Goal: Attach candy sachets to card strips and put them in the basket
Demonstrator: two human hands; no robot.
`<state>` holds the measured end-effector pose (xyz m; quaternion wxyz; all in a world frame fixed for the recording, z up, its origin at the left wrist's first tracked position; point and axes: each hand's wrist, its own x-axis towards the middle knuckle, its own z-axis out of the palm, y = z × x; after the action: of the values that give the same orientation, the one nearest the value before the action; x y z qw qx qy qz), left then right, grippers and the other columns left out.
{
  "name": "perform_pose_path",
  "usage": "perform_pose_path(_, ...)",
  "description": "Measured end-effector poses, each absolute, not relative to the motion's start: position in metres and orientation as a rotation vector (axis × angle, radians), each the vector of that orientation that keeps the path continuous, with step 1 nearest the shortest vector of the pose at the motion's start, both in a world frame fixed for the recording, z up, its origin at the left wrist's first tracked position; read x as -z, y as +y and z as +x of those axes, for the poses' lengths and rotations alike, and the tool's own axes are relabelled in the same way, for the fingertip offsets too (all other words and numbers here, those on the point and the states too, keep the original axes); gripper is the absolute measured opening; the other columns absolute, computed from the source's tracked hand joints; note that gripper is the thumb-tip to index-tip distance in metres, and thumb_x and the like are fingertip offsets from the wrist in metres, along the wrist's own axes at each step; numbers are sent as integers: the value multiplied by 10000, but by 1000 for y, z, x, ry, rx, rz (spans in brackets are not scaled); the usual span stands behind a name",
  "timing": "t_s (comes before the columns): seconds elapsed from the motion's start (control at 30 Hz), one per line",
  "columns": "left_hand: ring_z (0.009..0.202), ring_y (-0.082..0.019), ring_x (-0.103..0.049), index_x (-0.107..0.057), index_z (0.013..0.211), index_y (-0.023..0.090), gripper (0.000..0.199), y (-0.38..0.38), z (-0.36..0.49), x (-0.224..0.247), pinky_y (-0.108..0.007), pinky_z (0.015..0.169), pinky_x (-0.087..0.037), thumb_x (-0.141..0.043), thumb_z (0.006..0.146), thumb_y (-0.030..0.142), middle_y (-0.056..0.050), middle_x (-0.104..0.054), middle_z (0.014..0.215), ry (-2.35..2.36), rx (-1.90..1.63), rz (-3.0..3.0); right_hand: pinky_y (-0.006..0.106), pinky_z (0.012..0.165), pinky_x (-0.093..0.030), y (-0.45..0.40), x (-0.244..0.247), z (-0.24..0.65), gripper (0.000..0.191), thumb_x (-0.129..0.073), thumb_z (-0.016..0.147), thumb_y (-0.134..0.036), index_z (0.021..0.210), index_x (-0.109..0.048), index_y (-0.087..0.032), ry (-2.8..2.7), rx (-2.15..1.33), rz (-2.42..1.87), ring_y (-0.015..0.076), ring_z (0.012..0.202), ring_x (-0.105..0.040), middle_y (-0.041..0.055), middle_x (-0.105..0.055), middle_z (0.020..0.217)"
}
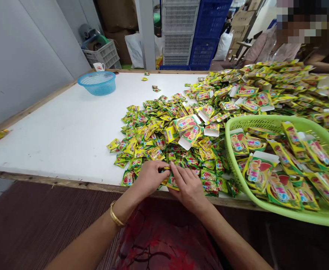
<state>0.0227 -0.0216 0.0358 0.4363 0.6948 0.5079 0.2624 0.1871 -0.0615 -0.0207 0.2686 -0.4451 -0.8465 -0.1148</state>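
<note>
Close to the table's front edge, both hands are closed on one small yellow-green candy box (172, 182). My left hand (151, 179) pinches its left end, thumb and forefinger together. From the other side my right hand (189, 186) wraps around it, fingers over the top. Fingers cover much of the box, so whether its flap is open cannot be seen. Small candy packets (142, 129) in yellow-green wrappers lie heaped just beyond the hands. On that heap rest several printed boxes, one candy box (191, 137) with a white flap sticking out.
At right, a green basket (232, 165) holds many candy boxes. Behind it rises a large pile of boxes (282, 86), with a person (271, 48) seated beyond. A blue basket (97, 84) stands far left on the white table (54, 131). Stacked crates (181, 30) stand at the back.
</note>
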Motion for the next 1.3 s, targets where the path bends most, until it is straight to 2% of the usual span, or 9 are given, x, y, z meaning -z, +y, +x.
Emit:
perform_pose_path(0.13,749,-171,-617,-671,1002,155,411,-23,17,-34,-263,683,-493,-684,618,299,-35,-690,801,1210,-808,1402,367,779,-396,-61,19,194,679,-475,889,-373,1440,-217,-72,-2216,338,-1261,248,962,-527,154,-593,1167)
perform_pose_path(0.3,544,-120,-526,-673,684,138,177,-26,21,-30,-224,542,-432,-624,626,298,-1,-626,594,1329,-762,1419,369,771,-384,-62,21,190,656,-471,888,-360,1430,-240,-71,-2217,351,-1260,248,949,-528,151,-603,1154)
perform_pose_path(0.5,561,-143,-526,-706,649,172,290,-33,33,-41,-223,550,-401,-479,690,349,-9,-659,611,1260,-563,1690,373,770,-388,-68,20,188,625,-481,869,-370,1382,-321,-52,-2216,331,-1290,241,941,-522,152,-599,1171)
perform_pose_path(0.73,320,-112,-382,-702,801,160,460,-33,36,-39,-215,425,-256,-526,668,563,44,-466,356,1123,-288,1492,360,674,-411,-69,14,185,592,-446,873,-418,1336,-389,-55,-2221,426,-1304,223,867,-528,143,-608,1160)
perform_pose_path(0.87,318,-105,-344,-667,1011,124,588,-38,39,-48,-208,425,-227,-512,712,606,43,-444,303,1165,-433,1369,355,713,-417,-55,-6,208,616,-464,870,-428,1365,-359,-77,-2218,494,-1362,221,906,-532,140,-602,1170)
perform_pose_path(1.0,388,-126,-416,-640,1094,126,619,-32,27,-53,-211,413,-277,-496,727,603,16,-531,387,1254,-702,1278,378,765,-402,-21,-52,280,540,-470,879,-404,1338,-417,-123,-1944,675,-1789,239,884,-550,157,-616,1128)
perform_pose_path(1.1,418,-133,-467,-669,1025,114,549,-22,20,-45,-222,432,-326,-511,711,536,-6,-587,461,1279,-696,1335,483,829,-364,0,-84,322,583,-518,840,-415,1307,-445,-74,-1584,784,-2181,343,1015,-518,233,-568,1183)
perform_pose_path(1.17,479,-152,-525,-681,992,120,471,-13,19,-38,-244,475,-385,-488,738,466,-29,-633,549,1335,-676,1452,513,902,-316,6,-92,325,591,-508,846,-406,1329,-418,-76,-1537,864,-2142,361,1129,-458,231,-511,1269)
perform_pose_path(1.3,812,-212,-626,-700,930,152,308,3,22,-25,-330,752,-483,-448,808,281,-89,-693,910,1587,-710,1934,410,939,-318,12,-68,282,415,-430,872,-194,1282,-488,-171,-1979,766,-1823,259,1163,-464,119,-541,1283)
